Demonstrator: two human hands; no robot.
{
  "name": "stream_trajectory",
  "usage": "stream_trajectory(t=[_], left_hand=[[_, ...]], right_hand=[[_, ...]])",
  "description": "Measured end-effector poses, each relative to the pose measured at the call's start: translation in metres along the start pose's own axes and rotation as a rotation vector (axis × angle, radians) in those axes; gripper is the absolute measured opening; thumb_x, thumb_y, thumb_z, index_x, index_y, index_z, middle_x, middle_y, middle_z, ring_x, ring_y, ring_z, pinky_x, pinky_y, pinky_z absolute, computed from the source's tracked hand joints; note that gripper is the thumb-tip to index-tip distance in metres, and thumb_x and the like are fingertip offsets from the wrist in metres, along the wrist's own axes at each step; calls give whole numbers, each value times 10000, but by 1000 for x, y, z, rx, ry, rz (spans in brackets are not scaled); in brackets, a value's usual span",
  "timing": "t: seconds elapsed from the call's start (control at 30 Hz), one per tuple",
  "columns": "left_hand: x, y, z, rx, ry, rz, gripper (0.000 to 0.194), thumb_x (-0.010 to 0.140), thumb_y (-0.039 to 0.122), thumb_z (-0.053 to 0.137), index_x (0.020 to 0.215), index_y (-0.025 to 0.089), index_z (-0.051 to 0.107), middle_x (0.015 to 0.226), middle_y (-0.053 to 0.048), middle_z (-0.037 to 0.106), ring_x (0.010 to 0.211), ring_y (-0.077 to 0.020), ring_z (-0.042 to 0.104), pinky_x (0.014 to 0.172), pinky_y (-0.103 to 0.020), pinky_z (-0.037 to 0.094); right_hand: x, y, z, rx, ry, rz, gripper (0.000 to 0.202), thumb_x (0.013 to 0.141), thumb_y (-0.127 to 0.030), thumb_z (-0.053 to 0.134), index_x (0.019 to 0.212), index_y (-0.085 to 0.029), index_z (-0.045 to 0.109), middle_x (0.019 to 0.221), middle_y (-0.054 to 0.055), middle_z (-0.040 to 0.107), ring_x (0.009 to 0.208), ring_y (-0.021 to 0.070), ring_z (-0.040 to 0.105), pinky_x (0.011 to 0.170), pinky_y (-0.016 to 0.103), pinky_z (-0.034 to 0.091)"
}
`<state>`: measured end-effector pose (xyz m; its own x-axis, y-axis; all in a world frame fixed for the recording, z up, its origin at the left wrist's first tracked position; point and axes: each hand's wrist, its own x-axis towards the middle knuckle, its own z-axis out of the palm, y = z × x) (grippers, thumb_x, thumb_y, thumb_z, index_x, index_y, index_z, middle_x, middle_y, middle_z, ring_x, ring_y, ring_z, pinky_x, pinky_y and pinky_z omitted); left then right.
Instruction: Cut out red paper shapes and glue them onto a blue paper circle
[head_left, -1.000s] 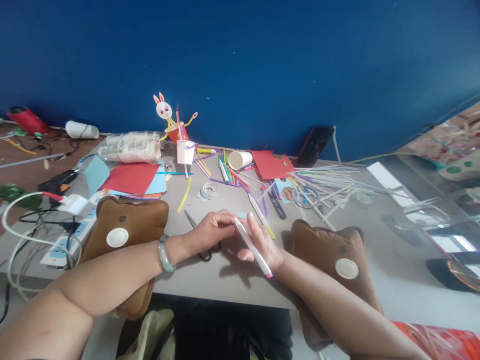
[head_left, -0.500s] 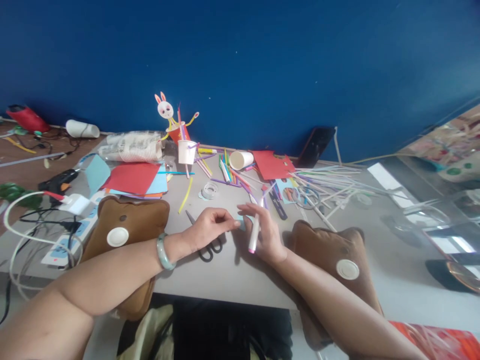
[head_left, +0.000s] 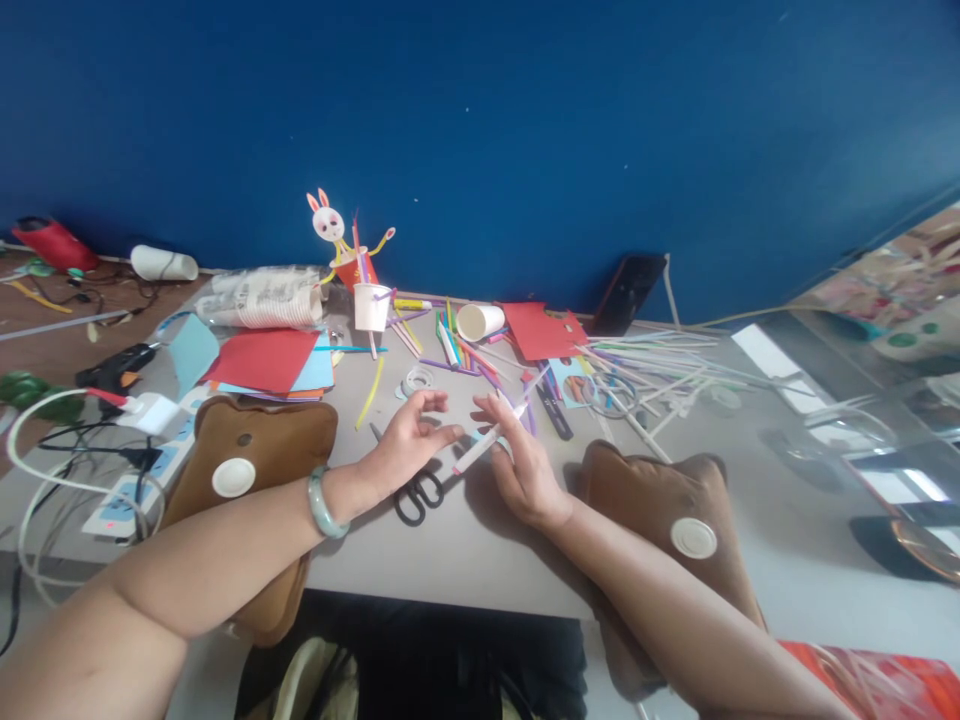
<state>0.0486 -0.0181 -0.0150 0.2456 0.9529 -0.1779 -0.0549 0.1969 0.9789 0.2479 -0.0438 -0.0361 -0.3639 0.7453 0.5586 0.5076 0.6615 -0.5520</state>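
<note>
My right hand [head_left: 525,465] grips a white marker [head_left: 476,452] with a pink tip, which now slants down and left toward my other hand. With a jade-coloured bangle [head_left: 325,503] on its wrist, my left hand [head_left: 409,445] hovers over the table, thumb and fingers apart and nothing seen between them. Below it lie black-handled scissors [head_left: 420,495], their blades partly covered by the hand. A roll of clear tape [head_left: 418,380] sits just beyond the left fingers. A small bit of light blue shows behind the marker, too hidden to name.
Two brown cushioned pouches [head_left: 266,450] flank my forearms. At the back stand a rabbit figure [head_left: 328,223] and a white paper cup [head_left: 372,306]. Red paper [head_left: 266,360], scattered markers and pipe cleaners [head_left: 667,365] lie around. A power strip [head_left: 150,470] with cables is at left.
My left hand's fingers have parted from their pinch. In my right hand the marker has swung from nearly upright to slanting, its pink end moving left and up.
</note>
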Motion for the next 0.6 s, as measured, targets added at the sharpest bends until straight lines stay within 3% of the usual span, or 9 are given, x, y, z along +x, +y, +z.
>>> stream_trajectory(t=[0.07,0.17,0.27,0.43,0.6], left_hand=[[-1,0,2,-20,-93,15,473,718,414,808,1066,192,577,986,-22,615,695,-104,605,587,-245,514],[-3,1,4,0,-281,7,386,752,478,773,880,153,609,822,-5,611,661,-108,599,590,-243,498],[-5,2,4,-7,-373,20,381,778,499,749,835,153,599,714,10,611,601,-89,572,571,-225,463],[-7,-1,5,34,-408,-106,421,723,488,793,817,162,543,654,10,629,499,-79,542,497,-218,438],[-6,-1,7,34,-363,-93,387,778,485,743,834,185,505,675,14,643,503,-67,522,499,-209,461]], right_hand=[[1,-1,0,8,-5,1,623,995,-152,355,1583,-259,181,1460,180,522,1198,274,637,970,531,557],[1,-3,0,25,-23,-23,633,1003,-172,373,1589,-277,156,1458,167,533,1185,264,648,948,508,574],[1,-3,-1,17,-43,-51,652,997,-153,387,1591,-283,151,1443,164,549,1180,255,652,949,494,577],[1,-1,-1,-30,-85,-104,640,987,-134,377,1588,-262,202,1418,179,568,1172,263,660,923,466,592],[1,-1,-1,-46,-94,-96,674,984,-142,402,1599,-276,158,1224,134,706,1010,240,735,833,411,632]])
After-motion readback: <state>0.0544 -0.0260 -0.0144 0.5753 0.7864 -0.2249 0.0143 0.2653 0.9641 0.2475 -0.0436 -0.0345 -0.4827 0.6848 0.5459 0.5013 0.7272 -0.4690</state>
